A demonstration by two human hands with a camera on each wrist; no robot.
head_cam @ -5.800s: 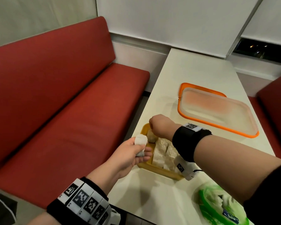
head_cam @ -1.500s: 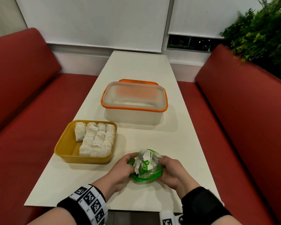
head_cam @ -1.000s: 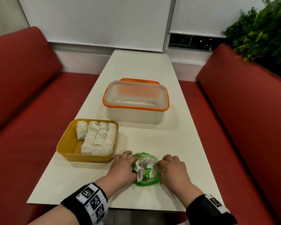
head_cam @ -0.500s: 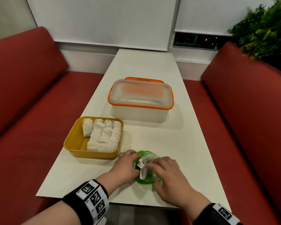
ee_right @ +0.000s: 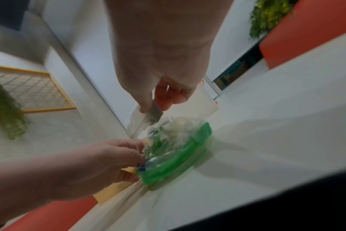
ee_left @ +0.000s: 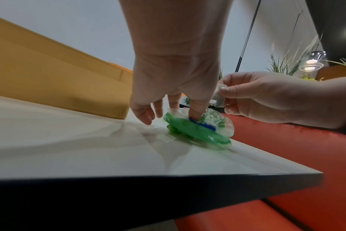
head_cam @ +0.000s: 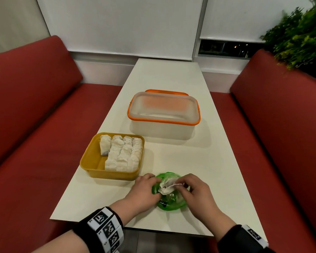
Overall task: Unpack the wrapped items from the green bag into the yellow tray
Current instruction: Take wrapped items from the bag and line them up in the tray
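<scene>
From the left wrist, right hand (ee_left: 267,96) fingers pinch a wrapped item (ee_left: 220,101) above the green bag (ee_left: 198,131); the right wrist view shows left hand (ee_right: 113,157) fingers curled on the bag's edge.

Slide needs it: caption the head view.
Left hand holds the green bag while right hand pinches a wrapped item beside the yellow tray.

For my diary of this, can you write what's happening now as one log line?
left hand: holds green bag on table | right hand: pinches wrapped item over bag | yellow tray: partly filled
</scene>
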